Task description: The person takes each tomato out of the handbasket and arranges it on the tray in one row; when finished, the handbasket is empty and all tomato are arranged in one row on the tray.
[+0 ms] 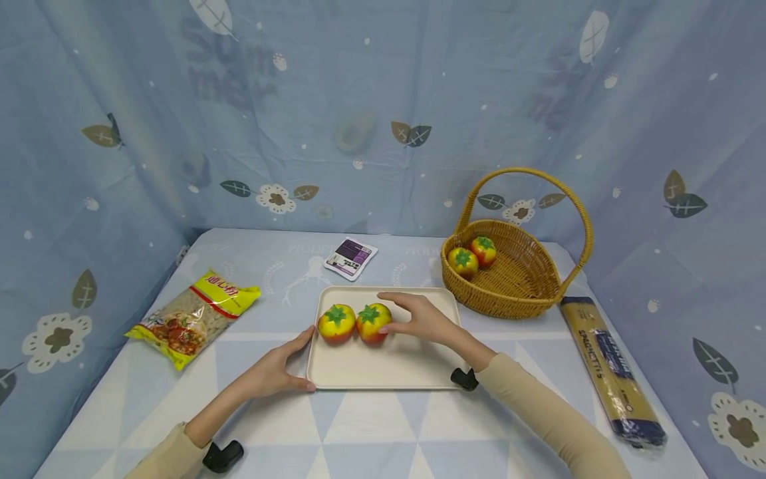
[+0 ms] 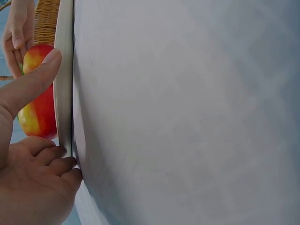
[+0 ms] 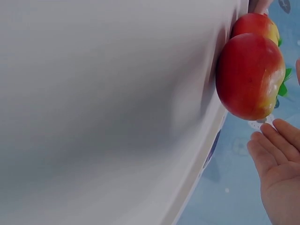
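Red-and-yellow fruit (image 1: 369,321) on a tray (image 1: 395,367), beside its twin (image 1: 336,324), at the mouth of the right hand's wide grip (image 1: 423,319)

left sleeve (image 1: 169,457): beige, plain | right sleeve (image 1: 544,412): beige, plain | wrist pieces (image 1: 223,457): black, rounded | hands (image 1: 271,374): bare

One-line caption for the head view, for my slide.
Left hand at a cream tray, right hand at one of its two yellow-red fruits, two more in a wicker basket.
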A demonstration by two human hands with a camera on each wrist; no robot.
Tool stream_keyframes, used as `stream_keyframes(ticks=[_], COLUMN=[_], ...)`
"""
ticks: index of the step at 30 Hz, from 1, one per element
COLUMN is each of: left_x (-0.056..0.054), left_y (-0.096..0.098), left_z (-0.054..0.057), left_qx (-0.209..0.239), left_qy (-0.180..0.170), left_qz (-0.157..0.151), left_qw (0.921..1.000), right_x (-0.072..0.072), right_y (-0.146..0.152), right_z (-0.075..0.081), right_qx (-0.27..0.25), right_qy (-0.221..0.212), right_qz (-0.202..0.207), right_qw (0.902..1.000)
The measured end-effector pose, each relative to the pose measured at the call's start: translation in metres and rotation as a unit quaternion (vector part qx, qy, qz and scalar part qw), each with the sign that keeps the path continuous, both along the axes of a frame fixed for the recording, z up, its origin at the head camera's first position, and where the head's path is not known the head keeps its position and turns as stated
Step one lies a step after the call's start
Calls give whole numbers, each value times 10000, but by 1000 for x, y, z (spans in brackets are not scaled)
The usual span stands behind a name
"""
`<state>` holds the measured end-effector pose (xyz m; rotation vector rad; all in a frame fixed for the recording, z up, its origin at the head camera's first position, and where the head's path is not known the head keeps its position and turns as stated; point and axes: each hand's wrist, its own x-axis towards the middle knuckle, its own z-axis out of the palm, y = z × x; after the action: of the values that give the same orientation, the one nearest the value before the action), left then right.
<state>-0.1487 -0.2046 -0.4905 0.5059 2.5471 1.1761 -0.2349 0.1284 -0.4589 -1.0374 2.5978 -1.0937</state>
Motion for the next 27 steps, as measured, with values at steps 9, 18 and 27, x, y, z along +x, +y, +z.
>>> stream_keyframes(ticks=[9, 18, 27], left_x=[-1, -1, -1], left_y=[-1, -1, -2], left_z=[-2, -1, -2], left_qx=[4, 48, 41], left_qy=[14, 50, 30], left_qz=[0, -63, -26], left_qw=[10000, 10000, 10000], right_x=[0, -1, 0], right_y=[7, 20, 35], right_z=[-4, 3, 9], right_qx=[-114, -494, -737], right_qy=[198, 333, 355], right_qz=[-162, -418, -689], right_qw=[9996, 9973, 9943])
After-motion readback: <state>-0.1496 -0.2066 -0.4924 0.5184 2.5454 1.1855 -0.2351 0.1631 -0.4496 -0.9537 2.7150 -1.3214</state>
